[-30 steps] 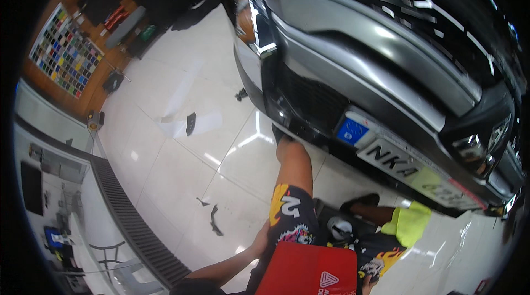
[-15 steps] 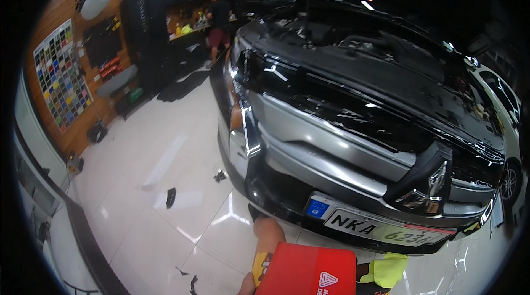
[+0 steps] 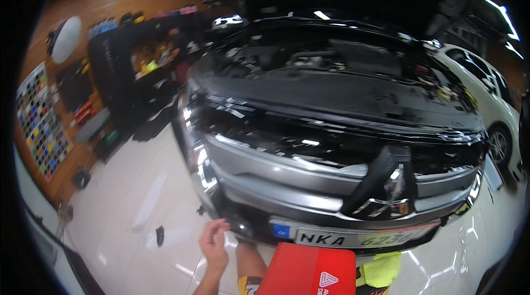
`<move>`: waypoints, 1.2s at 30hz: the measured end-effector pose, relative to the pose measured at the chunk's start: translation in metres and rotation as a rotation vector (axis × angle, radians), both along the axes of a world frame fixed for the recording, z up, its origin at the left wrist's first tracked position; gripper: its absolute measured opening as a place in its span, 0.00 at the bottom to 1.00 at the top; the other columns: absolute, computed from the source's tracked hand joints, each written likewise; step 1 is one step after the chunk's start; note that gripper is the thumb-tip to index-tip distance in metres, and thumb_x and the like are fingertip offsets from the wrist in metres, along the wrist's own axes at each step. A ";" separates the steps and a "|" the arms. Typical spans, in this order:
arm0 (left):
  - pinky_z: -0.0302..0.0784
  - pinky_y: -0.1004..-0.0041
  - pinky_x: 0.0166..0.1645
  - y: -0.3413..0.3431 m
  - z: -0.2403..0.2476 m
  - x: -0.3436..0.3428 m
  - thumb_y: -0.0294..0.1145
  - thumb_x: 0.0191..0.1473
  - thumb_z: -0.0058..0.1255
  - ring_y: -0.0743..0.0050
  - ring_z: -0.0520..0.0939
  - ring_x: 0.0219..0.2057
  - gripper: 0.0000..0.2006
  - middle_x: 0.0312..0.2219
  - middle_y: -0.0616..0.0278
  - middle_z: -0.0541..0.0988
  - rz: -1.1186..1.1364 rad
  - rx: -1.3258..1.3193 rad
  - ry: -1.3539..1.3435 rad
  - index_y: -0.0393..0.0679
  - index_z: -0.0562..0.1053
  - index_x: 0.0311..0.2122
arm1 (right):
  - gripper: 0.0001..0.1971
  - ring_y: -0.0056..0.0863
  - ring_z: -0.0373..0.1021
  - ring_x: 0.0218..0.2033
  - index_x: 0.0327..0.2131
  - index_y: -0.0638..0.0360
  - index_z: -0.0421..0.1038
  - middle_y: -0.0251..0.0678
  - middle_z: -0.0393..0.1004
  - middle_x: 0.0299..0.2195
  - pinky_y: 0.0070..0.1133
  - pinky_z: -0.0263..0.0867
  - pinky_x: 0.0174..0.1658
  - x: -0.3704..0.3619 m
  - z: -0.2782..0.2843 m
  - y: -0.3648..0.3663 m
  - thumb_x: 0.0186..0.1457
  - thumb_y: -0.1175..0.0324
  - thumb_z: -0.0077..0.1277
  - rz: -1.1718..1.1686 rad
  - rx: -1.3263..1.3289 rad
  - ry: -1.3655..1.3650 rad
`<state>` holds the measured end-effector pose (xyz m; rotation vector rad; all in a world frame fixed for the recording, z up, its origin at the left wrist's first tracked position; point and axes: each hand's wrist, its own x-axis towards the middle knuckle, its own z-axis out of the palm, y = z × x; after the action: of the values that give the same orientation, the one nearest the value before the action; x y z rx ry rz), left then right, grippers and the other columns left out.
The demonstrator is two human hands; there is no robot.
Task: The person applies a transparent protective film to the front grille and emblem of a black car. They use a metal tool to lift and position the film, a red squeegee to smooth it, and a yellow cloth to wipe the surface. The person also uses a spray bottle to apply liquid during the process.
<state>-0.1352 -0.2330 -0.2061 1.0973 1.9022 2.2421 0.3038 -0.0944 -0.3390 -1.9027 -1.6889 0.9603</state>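
Observation:
My left hand [image 3: 214,242] is raised beside the lower left front corner of a dark car's bumper. Its fingers are loosely bent and somewhat apart, and no object shows in them. Ahead are the bumper's black and silver grille [image 3: 276,170] and a dark emblem piece with chrome parts [image 3: 386,184]. Below these sits the licence plate [image 3: 353,238]. A flat red panel [image 3: 309,270] covers the lower middle, close to me. A yellow-green cloth [image 3: 381,270] lies at its right side. My right hand is out of sight.
The open engine bay [image 3: 309,63] lies beyond the grille. A white car [image 3: 477,79] stands at the right. Dark shelving [image 3: 105,63] and a colour swatch chart [image 3: 44,121] line the left wall. A dark scrap [image 3: 160,236] lies on the pale tiled floor.
My left hand has risen from the lower edge beside the red panel toward the bumper's left corner. The view has tilted up and turned, so the car sits further left.

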 end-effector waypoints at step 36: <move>0.74 0.68 0.58 0.232 0.305 -0.005 0.32 0.68 0.52 0.62 0.84 0.50 0.14 0.47 0.52 0.85 0.056 -0.230 1.142 0.34 0.80 0.51 | 0.41 0.64 0.73 0.54 0.66 0.71 0.57 0.65 0.73 0.56 0.44 0.70 0.58 0.133 -0.041 -0.171 0.64 0.45 0.52 0.010 -0.400 -0.111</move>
<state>-0.1406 -0.0007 0.0992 2.6136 2.3469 1.3533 0.4368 -0.2656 -0.3797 -2.2364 -1.6625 1.2964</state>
